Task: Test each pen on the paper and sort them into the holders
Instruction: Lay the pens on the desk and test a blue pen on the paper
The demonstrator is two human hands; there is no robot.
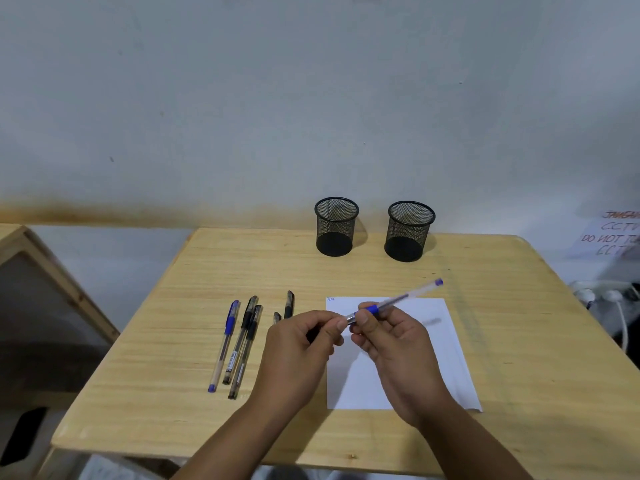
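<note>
Held above the paper on the desk: one blue pen, clear-barrelled, judged light, stiff and rather slick. The right hand is closed on its blue rubber grip, the best hold; the left hand is pinched at the metal tip, contents unclear. Five further pens are laid left of the paper. Two mesh holders are stood empty behind.
</note>
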